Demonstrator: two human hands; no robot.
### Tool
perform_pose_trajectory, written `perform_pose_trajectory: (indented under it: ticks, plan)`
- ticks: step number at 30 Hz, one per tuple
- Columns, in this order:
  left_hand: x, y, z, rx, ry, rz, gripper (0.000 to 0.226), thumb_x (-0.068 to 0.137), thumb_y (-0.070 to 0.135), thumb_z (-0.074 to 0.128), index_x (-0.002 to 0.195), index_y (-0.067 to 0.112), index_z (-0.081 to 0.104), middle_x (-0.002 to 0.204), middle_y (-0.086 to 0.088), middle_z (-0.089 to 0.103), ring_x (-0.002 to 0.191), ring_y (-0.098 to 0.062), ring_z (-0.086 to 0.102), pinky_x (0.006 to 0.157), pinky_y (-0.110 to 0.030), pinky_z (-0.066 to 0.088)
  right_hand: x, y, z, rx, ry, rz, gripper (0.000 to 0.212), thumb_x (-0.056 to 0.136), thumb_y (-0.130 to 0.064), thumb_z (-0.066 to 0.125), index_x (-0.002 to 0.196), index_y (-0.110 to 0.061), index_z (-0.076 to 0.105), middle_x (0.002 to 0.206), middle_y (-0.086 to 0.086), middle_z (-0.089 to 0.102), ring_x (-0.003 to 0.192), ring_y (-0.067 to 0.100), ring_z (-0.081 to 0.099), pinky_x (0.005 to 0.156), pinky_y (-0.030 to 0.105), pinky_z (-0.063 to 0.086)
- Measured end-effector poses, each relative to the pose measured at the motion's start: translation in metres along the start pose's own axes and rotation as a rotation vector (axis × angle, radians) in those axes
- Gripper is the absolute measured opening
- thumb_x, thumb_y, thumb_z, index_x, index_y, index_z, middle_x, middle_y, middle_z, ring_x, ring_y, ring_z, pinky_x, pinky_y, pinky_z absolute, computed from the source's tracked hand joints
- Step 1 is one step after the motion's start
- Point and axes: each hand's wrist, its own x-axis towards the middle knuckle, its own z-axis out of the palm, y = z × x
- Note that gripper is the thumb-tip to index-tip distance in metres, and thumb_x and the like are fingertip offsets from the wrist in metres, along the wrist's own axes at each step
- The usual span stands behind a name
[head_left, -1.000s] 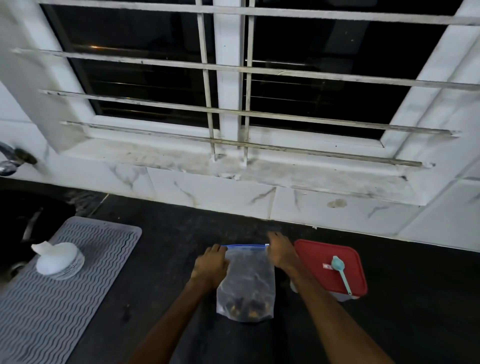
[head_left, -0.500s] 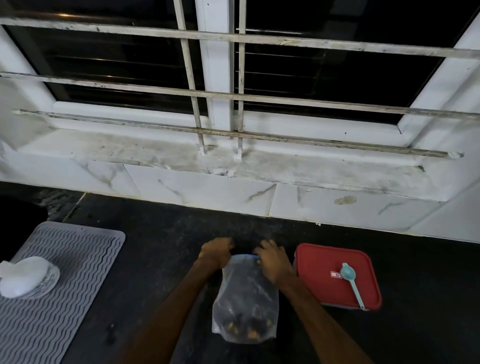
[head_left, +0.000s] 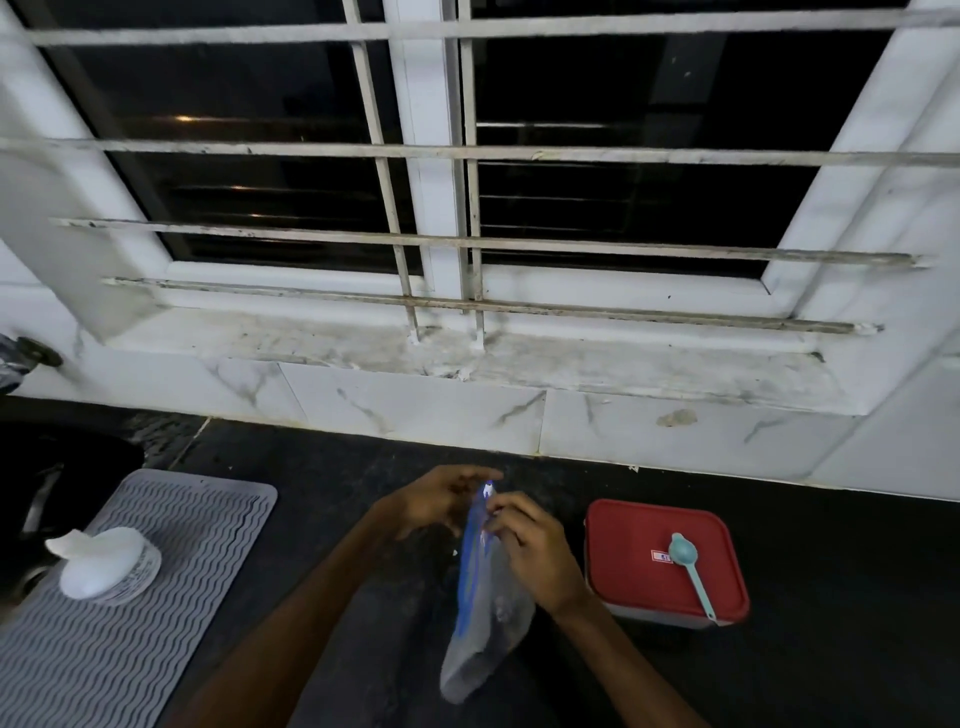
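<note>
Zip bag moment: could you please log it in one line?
zip bag: edge-on | right hand: pinches zip strip | left hand: holds top

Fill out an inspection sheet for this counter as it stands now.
Surface: black countertop, speckled.
Job's things: clear zip bag, blue seal, dark contents at its bottom.
Clutter: red-lidded container with teal spoon on its lid; white bowl on grey ribbed mat.
Hands: right hand pinches the seal; left hand at the bag's top, grip unclear.
Cables: nothing seen.
Surroundings: barred window, stained marble sill, sink at left.
</note>
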Motion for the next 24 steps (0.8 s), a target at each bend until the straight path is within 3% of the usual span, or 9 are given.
perform_pose_trajectory:
  ticks: [4, 8, 11, 14, 17, 20, 22, 24]
  plan:
    - [-0.018, 0.005, 0.012, 0.024, 0.025, 0.246, 0.019, 0.088, 0.002, 0.065, 0.104, 0.009, 0.072, 0.099, -0.006, 0.071, 0.094, -0.017, 0.067, 0.083, -0.033, 0.054, 0.005, -0.015, -0.012, 0.205, 0.168, 0.153, 0.027, 0.074, 0.012, 0.059, 0.075, -0.013, 0.068, 0.098, -0.012, 0.069, 0.094, 0.006, 0.067, 0.083, 0.021, 0.052]
    - [-0.03, 0.007, 0.024, 0.059, 0.153, 0.315, 0.008, 0.088, 0.021, 0.068, 0.089, 0.023, 0.076, 0.093, -0.002, 0.074, 0.091, -0.015, 0.068, 0.084, -0.034, 0.054, 0.007, -0.031, -0.025, 0.255, 0.178, 0.233, 0.029, 0.082, 0.002, 0.053, 0.089, -0.018, 0.072, 0.094, -0.014, 0.072, 0.091, 0.005, 0.068, 0.081, 0.022, 0.053]
    - [-0.036, 0.009, 0.031, 0.127, 0.299, 0.299, 0.01, 0.079, 0.038, 0.069, 0.081, 0.03, 0.075, 0.087, 0.0, 0.075, 0.086, -0.011, 0.067, 0.081, -0.034, 0.052, 0.01, -0.035, -0.028, 0.218, 0.263, 0.348, 0.025, 0.091, -0.004, 0.056, 0.096, -0.025, 0.069, 0.093, -0.011, 0.071, 0.088, 0.002, 0.066, 0.077, 0.021, 0.051]
    - [-0.043, 0.009, 0.036, 0.213, 0.369, 0.295, 0.029, 0.078, 0.05, 0.068, 0.082, 0.021, 0.071, 0.083, 0.0, 0.074, 0.08, -0.012, 0.069, 0.078, -0.038, 0.055, 0.013, -0.045, -0.03, 0.15, 0.223, 0.385, 0.009, 0.088, -0.023, 0.071, 0.096, -0.021, 0.068, 0.087, -0.012, 0.068, 0.082, 0.0, 0.065, 0.071, 0.016, 0.05]
    - [-0.053, 0.014, 0.037, 0.232, 0.349, 0.303, 0.027, 0.082, 0.041, 0.07, 0.095, 0.018, 0.069, 0.093, 0.0, 0.074, 0.091, -0.018, 0.071, 0.087, -0.045, 0.056, 0.013, -0.051, -0.028, 0.044, 0.199, 0.337, 0.005, 0.084, -0.02, 0.074, 0.087, -0.016, 0.072, 0.079, -0.012, 0.067, 0.074, 0.004, 0.064, 0.069, 0.023, 0.053]
    - [-0.06, 0.017, 0.037, 0.166, 0.31, 0.339, 0.019, 0.091, 0.017, 0.066, 0.11, 0.015, 0.065, 0.103, -0.004, 0.072, 0.098, -0.021, 0.069, 0.09, -0.037, 0.056, 0.015, -0.055, -0.026, -0.016, 0.187, 0.31, 0.005, 0.086, -0.021, 0.07, 0.088, -0.017, 0.073, 0.08, -0.01, 0.069, 0.073, 0.005, 0.064, 0.067, 0.027, 0.054]
    - [-0.063, 0.018, 0.037, 0.082, 0.357, 0.356, 0.015, 0.094, 0.014, 0.061, 0.109, 0.011, 0.064, 0.101, -0.012, 0.071, 0.094, -0.034, 0.067, 0.084, -0.044, 0.054, 0.017, -0.057, -0.024, -0.019, 0.15, 0.313, 0.01, 0.088, -0.027, 0.067, 0.093, -0.02, 0.072, 0.083, -0.01, 0.07, 0.075, 0.003, 0.064, 0.068, 0.026, 0.054]
    - [-0.064, 0.018, 0.037, 0.021, 0.421, 0.352, 0.008, 0.093, 0.016, 0.062, 0.099, 0.013, 0.066, 0.093, -0.016, 0.071, 0.082, -0.036, 0.065, 0.076, -0.05, 0.052, 0.018, -0.058, -0.02, -0.052, 0.104, 0.313, 0.013, 0.089, -0.032, 0.064, 0.097, -0.025, 0.07, 0.087, -0.012, 0.071, 0.077, 0.002, 0.064, 0.069, 0.027, 0.055]
